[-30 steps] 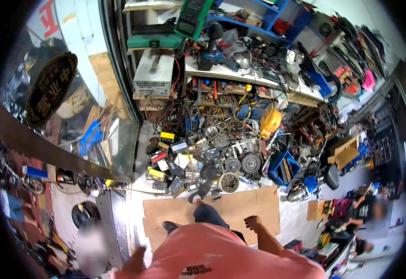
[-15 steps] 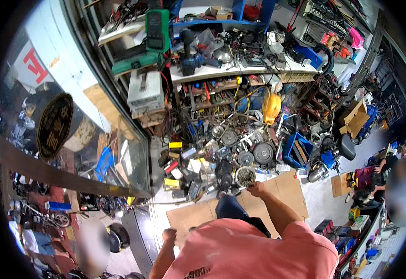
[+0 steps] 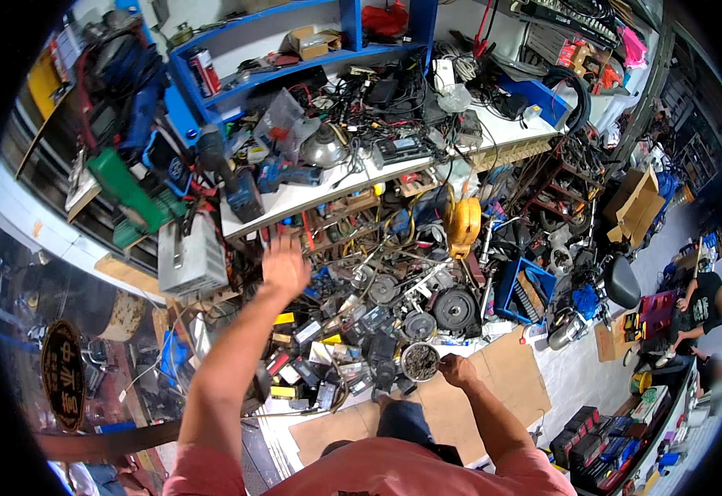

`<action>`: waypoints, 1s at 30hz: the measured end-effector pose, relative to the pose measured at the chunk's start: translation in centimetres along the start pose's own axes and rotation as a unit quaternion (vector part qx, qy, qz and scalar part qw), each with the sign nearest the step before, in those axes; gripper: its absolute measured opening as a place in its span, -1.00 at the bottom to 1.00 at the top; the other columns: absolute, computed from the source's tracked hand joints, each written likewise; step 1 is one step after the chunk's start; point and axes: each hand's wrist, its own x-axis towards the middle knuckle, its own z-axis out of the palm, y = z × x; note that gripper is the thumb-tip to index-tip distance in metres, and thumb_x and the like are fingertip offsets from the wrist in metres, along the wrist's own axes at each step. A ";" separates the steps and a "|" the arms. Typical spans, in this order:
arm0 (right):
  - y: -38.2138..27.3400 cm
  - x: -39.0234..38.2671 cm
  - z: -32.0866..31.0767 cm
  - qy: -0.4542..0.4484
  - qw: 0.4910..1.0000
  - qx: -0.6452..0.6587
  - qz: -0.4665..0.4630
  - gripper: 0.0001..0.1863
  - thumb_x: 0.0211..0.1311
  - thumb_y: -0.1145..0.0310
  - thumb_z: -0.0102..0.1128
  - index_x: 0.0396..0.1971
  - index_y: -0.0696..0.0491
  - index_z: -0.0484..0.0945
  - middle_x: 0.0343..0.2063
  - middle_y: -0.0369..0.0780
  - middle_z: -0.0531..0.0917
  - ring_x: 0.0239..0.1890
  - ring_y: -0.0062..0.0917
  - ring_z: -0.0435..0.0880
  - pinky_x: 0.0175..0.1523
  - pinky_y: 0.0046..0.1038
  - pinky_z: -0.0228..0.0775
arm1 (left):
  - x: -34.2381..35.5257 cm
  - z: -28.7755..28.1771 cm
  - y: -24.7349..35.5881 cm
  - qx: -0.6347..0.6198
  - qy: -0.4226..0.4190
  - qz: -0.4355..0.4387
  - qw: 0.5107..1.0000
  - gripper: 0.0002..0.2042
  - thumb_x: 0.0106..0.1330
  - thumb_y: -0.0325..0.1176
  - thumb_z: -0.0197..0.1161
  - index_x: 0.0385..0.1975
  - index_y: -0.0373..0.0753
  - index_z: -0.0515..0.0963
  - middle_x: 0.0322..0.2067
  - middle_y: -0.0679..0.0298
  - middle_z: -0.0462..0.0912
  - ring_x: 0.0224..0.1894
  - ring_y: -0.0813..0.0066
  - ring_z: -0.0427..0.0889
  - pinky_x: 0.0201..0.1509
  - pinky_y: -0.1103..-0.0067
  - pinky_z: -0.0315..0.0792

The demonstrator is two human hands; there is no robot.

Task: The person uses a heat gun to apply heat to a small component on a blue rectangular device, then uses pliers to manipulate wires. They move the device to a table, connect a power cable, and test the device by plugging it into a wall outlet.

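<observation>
My left hand [image 3: 285, 266] is stretched forward with fingers apart and nothing in it, just below the front edge of the white workbench [image 3: 282, 202]. Near it are a blue power tool [image 3: 245, 198] on the bench, a grey metal box [image 3: 187, 260] and red-handled tools on a lower shelf. My right hand [image 3: 458, 370] has its fingers curled beside a white bucket [image 3: 403, 364] of dark small bits; what it holds, if anything, I cannot make out. Below my hands lie many batteries [image 3: 282, 318], dark round parts [image 3: 454, 309] and cardboard [image 3: 502, 388] on the floor.
A blue crate [image 3: 518, 289], a yellow bulky object [image 3: 463, 223], a scooter part with black seat [image 3: 621, 281] and an open box [image 3: 632, 207] crowd the right. A glass partition with an oval sign [image 3: 63, 372] is at left. Other people [image 3: 692, 314] sit at far right.
My left arm has risen from the lower edge and reached forward toward the bench. The view has moved closer to the bench and swung left; my feet are nearer the bucket.
</observation>
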 end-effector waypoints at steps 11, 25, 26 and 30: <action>-9.6 13.9 -13.1 0.119 0.983 0.070 -0.123 -0.67 0.29 0.15 0.31 -0.12 0.08 0.71 -0.22 0.01 0.77 -0.15 0.02 0.76 -0.03 -0.09 0.59 | 18.1 6.9 -3.5 0.176 -0.184 -0.024 0.967 -0.74 0.35 -0.31 0.27 -0.07 -0.22 0.76 -0.03 0.14 0.79 0.05 0.18 0.75 0.02 0.35 0.65; -36.3 34.7 -34.6 0.378 0.869 0.056 -0.314 -0.74 0.25 0.32 0.35 -0.12 0.12 0.69 -0.16 -0.01 0.73 -0.01 -0.02 0.66 0.12 -0.12 0.52 | 18.8 4.0 -0.5 0.222 -0.237 -0.024 0.945 -0.77 0.33 -0.37 0.27 -0.11 -0.14 0.80 -0.05 0.12 0.78 0.02 0.18 0.76 -0.05 0.35 0.67; -37.0 36.0 -35.1 0.391 0.865 0.030 -0.314 -0.73 0.24 0.31 0.36 -0.12 0.12 0.69 -0.14 -0.03 0.72 0.01 -0.04 0.64 0.13 -0.12 0.51 | 19.1 3.3 -0.2 0.209 -0.249 -0.023 0.945 -0.77 0.33 -0.38 0.25 -0.11 -0.15 0.80 -0.06 0.08 0.76 0.00 0.16 0.76 -0.07 0.35 0.66; -40.1 40.5 -35.6 0.448 0.825 -0.086 -0.333 -0.71 0.16 0.33 0.34 -0.11 0.06 0.72 -0.12 -0.12 0.70 0.05 -0.16 0.60 0.11 -0.14 0.46 | 19.2 3.2 -0.3 0.204 -0.255 -0.029 0.945 -0.78 0.33 -0.38 0.25 -0.13 -0.18 0.79 -0.06 0.09 0.75 0.02 0.18 0.75 -0.08 0.34 0.66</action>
